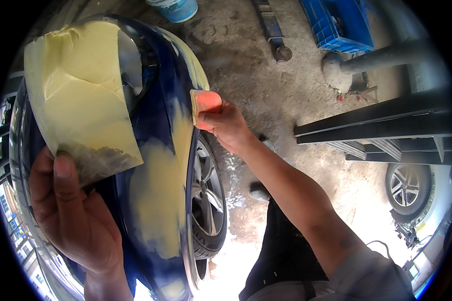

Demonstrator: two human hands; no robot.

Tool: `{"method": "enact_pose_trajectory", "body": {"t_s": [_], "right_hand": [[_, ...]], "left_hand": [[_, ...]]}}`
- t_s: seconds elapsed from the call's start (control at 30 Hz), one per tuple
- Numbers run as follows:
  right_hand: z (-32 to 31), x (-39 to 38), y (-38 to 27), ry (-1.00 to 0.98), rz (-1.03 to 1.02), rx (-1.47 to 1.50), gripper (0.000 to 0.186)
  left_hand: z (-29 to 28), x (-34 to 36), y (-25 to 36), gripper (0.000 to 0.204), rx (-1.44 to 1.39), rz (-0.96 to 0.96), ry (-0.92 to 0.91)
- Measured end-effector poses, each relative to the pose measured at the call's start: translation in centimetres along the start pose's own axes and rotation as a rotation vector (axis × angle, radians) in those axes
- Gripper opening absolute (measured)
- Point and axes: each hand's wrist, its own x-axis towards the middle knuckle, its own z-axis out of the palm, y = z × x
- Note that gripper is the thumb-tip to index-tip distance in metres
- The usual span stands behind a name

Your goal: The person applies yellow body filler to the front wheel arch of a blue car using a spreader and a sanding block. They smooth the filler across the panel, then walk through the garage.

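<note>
Head view. The left hand, at eight o'clock, pinches the lower corner of a thin sheet, its thumb on the near face and its other fingers partly hidden behind. The sheet fills ten o'clock; yellow paste covers most of it, thinning to a grey, smeared lower edge. The right hand, just above centre, grips an orange spreader between thumb and fingers; yellow paste lines the spreader's left edge. The spreader lies toward eleven o'clock of centre, over or just beside the edge of a dark blue car body; contact cannot be determined. A broad yellow patch marks the body at eight o'clock, and the car's spoked wheel sits between six and seven. Surroundings: a blue bucket between eleven and twelve o'clock, a blue crate between one and two, black metal beams between two and three, and a second wheel just past three. The concrete floor extends between them.
</note>
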Motion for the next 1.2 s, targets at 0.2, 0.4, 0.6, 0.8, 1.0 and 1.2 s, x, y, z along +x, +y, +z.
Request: {"method": "enact_pose_trajectory", "body": {"t_s": [0.2,0.4,0.6,0.8,1.0,1.2], "right_hand": [[1.3,-2.7,0.1,-0.023,0.11,-0.016,0.028],[-0.9,0.1,0.6,0.036,-0.016,0.043,0.027],[-1.0,1.4,0.5,-0.036,-0.004,-0.038,0.027],[-0.3,-1.3,0.9,-0.115,0.041,-0.066,0.027],[1.9,-5.9,1.9,-0.122,-0.008,-0.226,0.025],[3.6,-9.8,3.8,-0.099,-0.072,-0.35,0.018]], "left_hand": [[-1.0,-0.3,-0.9,0.036,0.05,-0.039,0.005],[0.2,-0.3,-0.4,0.028,0.055,-0.034,0.083],[0.2,-0.1,-0.5,0.028,0.051,0.01,0.018],[0.0,-0.1,-0.8,0.034,0.052,-0.015,-0.01],[0.6,-0.1,-0.5,0.031,-0.006,-0.009,-0.048],[0.8,-0.1,-0.7,0.032,-0.04,-0.042,-0.038]]}}
